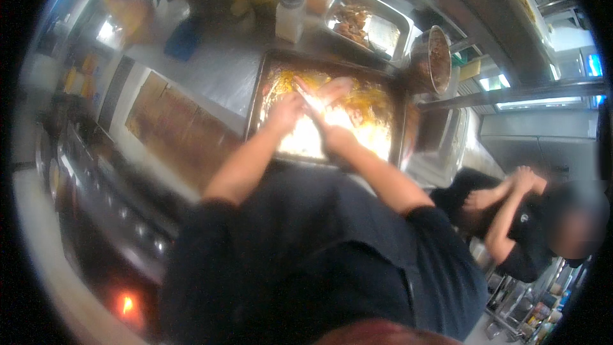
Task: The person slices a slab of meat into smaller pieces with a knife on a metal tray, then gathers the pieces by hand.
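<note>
Before me lies a rimmed metal baking tray (400, 120) with yellowish, oily residue, its near part washed out by glare. A long-bladed tool, probably a knife (308, 98), crosses over the tray, its handle end in my right hand (339, 140). My left hand (286, 111) is beside the blade over the tray's left half; blur hides whether its fingers grip anything. A pale pink piece, seemingly meat (335, 90), lies just beyond the blade.
Behind the tray stand a steel pan (407, 40) of brown pieces, a round metal pot (428, 64) and shaker jars (289, 19). A stained board (182, 124) lies left. A flame (127, 304) burns lower left. Another person (517, 230) with joined hands is at the right.
</note>
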Demonstrator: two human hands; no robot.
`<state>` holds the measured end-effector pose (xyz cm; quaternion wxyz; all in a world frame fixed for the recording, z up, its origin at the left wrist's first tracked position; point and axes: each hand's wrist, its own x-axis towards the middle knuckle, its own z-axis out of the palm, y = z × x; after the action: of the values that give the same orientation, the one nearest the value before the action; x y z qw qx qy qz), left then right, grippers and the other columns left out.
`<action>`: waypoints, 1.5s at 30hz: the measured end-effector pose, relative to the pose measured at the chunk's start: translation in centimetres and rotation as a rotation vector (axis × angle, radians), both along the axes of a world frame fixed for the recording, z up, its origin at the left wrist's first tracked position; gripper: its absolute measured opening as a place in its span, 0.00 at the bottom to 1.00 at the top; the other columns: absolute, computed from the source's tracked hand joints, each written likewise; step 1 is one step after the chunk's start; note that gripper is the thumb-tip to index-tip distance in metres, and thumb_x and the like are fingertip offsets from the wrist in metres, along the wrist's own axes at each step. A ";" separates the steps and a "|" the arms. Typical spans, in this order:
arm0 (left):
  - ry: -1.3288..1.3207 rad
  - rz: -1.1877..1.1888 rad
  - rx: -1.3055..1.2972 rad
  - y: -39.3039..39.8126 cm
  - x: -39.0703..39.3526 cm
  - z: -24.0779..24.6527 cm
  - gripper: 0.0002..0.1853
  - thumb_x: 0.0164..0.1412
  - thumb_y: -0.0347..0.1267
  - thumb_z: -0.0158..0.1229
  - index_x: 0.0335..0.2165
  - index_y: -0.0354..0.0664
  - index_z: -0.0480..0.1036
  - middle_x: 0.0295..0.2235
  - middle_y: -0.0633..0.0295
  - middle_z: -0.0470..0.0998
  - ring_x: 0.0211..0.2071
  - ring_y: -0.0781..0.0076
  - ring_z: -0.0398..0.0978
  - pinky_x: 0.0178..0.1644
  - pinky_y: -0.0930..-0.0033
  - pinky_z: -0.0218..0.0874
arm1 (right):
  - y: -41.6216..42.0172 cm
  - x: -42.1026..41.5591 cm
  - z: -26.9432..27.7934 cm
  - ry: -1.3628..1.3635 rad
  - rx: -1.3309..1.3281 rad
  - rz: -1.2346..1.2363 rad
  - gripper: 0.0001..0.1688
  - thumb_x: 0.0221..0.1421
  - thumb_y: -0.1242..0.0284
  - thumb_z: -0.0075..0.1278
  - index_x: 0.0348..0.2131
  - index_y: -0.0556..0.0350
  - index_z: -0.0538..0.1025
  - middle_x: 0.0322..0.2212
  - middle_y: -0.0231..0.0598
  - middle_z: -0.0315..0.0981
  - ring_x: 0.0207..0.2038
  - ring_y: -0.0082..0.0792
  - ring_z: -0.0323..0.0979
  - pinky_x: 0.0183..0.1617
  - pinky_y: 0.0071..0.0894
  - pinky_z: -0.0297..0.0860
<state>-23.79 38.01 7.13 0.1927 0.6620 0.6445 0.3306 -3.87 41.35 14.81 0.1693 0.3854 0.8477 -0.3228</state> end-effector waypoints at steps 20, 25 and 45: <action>0.044 -0.009 -0.037 1.3 -0.1 -0.3 0.11 0.52 0.33 0.61 0.33 0.37 0.77 0.41 0.53 0.74 0.42 0.53 0.72 0.46 0.57 0.65 | -0.7 9.6 2.6 -0.058 -0.096 -0.039 0.43 0.57 0.71 0.43 0.66 0.22 0.46 0.38 0.65 0.73 0.42 0.55 0.74 0.49 0.48 0.67; 0.099 0.093 -0.005 4.3 -0.7 2.2 0.16 0.52 0.33 0.60 0.40 0.38 0.75 0.44 0.50 0.72 0.44 0.49 0.71 0.50 0.55 0.63 | -1.2 10.4 3.9 -0.018 -0.193 -0.151 0.40 0.59 0.73 0.42 0.66 0.27 0.47 0.46 0.63 0.70 0.48 0.54 0.71 0.54 0.47 0.64; 0.389 -0.268 -0.477 3.6 2.7 6.2 0.21 0.45 0.40 0.63 0.37 0.40 0.75 0.35 0.46 0.76 0.38 0.48 0.75 0.45 0.53 0.67 | -3.8 11.1 3.2 -0.070 -0.041 -0.273 0.48 0.53 0.82 0.37 0.65 0.17 0.44 0.38 0.60 0.74 0.42 0.55 0.74 0.48 0.48 0.68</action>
<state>-21.09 41.56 13.37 0.2574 0.7279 0.6355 0.0097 7.22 37.54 18.04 0.1610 0.5046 0.7741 -0.3467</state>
